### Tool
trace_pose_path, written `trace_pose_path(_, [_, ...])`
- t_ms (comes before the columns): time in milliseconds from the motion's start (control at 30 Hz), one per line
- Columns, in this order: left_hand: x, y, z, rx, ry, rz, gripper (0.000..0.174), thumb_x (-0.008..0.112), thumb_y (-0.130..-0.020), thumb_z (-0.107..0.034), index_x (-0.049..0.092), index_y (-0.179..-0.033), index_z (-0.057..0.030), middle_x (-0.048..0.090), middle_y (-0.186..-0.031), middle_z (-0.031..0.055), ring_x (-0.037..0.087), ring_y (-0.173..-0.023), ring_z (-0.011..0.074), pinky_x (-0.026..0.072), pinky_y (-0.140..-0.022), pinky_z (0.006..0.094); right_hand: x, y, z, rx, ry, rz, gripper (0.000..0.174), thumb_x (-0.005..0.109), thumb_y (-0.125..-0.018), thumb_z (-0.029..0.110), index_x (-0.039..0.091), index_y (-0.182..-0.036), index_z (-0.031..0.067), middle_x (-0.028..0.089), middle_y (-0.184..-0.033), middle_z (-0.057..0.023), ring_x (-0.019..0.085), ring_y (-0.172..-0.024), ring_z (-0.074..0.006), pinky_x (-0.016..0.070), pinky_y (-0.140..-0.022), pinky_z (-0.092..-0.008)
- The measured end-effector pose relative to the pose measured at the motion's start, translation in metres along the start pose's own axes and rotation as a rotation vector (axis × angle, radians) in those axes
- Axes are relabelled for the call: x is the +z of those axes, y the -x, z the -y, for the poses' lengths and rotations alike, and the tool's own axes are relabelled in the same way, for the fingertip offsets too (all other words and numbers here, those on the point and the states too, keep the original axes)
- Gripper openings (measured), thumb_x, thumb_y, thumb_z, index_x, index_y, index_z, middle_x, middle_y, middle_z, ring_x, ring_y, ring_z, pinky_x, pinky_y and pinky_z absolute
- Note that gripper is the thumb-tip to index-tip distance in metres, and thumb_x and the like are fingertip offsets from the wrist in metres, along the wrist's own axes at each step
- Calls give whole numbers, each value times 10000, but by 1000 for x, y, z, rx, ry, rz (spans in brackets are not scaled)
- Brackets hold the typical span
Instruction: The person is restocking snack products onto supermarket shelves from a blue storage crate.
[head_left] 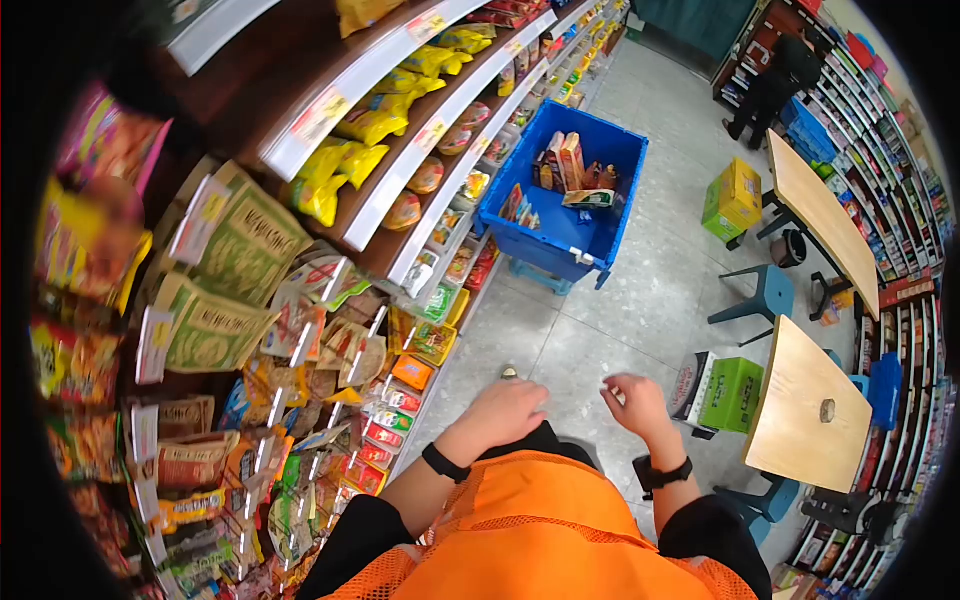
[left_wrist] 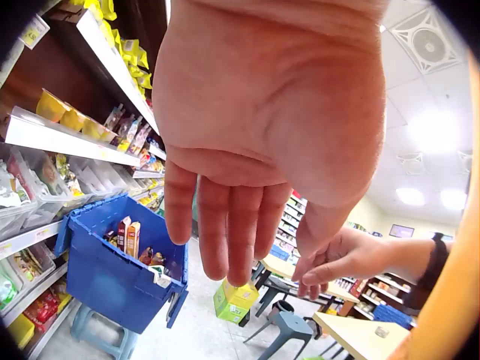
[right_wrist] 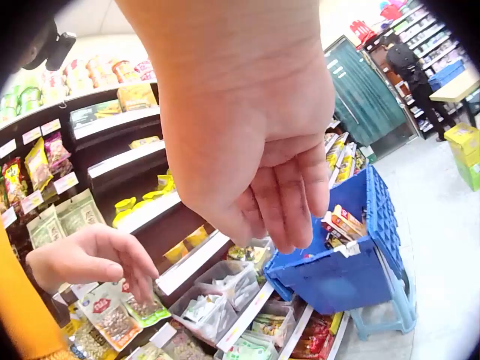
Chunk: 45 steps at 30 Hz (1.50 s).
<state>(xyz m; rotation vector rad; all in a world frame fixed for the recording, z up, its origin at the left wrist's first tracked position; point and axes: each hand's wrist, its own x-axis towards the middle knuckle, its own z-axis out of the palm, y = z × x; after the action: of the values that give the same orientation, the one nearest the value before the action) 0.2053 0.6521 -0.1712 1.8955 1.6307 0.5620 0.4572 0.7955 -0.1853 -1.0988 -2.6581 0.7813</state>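
Note:
In the head view both hands hang in front of an orange vest, apart from each other and holding nothing. The left hand [head_left: 505, 412] has its fingers relaxed, pointing inward. Opposite it is the right hand [head_left: 637, 402], its fingers loosely bent. The left palm [left_wrist: 270, 105] fills the left wrist view with fingers extended. In the right wrist view, the right palm [right_wrist: 247, 112] shows slightly bent fingers. Beyond the hands a blue crate [head_left: 545, 245] stands on a light blue stool [right_wrist: 386, 307], with several boxes and packets [head_left: 572, 162] inside.
Shelves of snacks [head_left: 400, 225] run along the left side. At right stand wooden tables [head_left: 808, 410], a blue-grey stool [head_left: 768, 292], a green box [head_left: 733, 393] and a yellow-green box [head_left: 733, 200]. A person in black [head_left: 785, 80] is at the far right shelves.

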Motion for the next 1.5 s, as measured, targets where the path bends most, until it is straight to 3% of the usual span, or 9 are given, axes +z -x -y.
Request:
trace_pose_path(300, [-58,-74,45,-128,24,-120,326,679,-883,-249,644,-1128,-37,692,-1067,170,648,-986,368,510,-865,451,-27,-207,-34,-133,10,107,180,667,-861,172,706,-1003,70,726,-902,-141,694,-820,-347,552,-715,-443])
trace_pose_path(600, [-50,-113,59,-726,39,-255,322,698,-862,-246,662,-1107,-40,701,-1002,158,662,-931,357,531,-812,449,95,-430,-149,-154,258,753,664,563,-841,95,357,-1470,38,696,-1039,-249,677,-967,-422,531,-805,-521])
trace_pose_path(733, [-49,-152,48,-902,123,-342,323,714,-846,-219,666,-1117,-50,712,-969,141,681,-906,331,549,-798,422,141,-492,-169,-194,331,857,810,571,-843,87,213,-1568,44,695,-1068,-235,680,-977,-411,542,-804,-504])
trace_pose_path(967, [-36,-186,29,-1096,199,-322,319,722,-846,-225,667,-1109,-51,714,-964,135,686,-884,323,555,-772,423,213,-550,-192,-306,436,941,850,582,-853,66,159,-1590,76,708,-1088,-190,693,-967,-373,562,-781,-462])
trace_pose_path(1100, [-31,-196,23,-1132,210,-333,307,729,-844,-209,665,-1095,-46,714,-958,135,689,-881,328,556,-758,423,233,-555,-201,-323,401,911,692,604,-861,89,377,-1514,64,711,-1105,-177,697,-986,-351,572,-804,-441])
trace_pose_path(1167, [-32,-201,21,-1146,228,-353,307,729,-844,-207,664,-1095,-43,713,-954,139,687,-877,333,555,-755,425,236,-557,-204,-338,535,1005,446,629,-863,116,615,-1304,54,709,-1131,-179,694,-1025,-334,581,-828,-422])
trace_pose_path(1200, [-32,-205,20,-1148,241,-371,307,728,-845,-206,662,-1094,-40,711,-951,143,685,-874,339,554,-752,428,230,-557,-200,-259,535,989,226,646,-857,119,730,-1060,65,719,-1109,-179,702,-1015,-328,584,-837,-418])
trace_pose_path(1367, [-32,-213,14,-1148,202,-405,315,725,-845,-203,655,-1095,-24,702,-928,155,672,-862,349,550,-754,438,233,-538,-231,-258,496,727,191,577,-893,116,736,-993,83,744,-1013,-156,723,-946,-330,586,-825,-427])
trace_pose_path(1500, [-43,-209,9,-1072,168,-475,310,707,-853,-204,649,-1103,-31,695,-939,150,666,-877,344,546,-769,433,166,-531,-216,-338,448,552,239,480,-938,146,701,-1016,98,741,-947,-154,726,-912,-323,580,-793,-446])
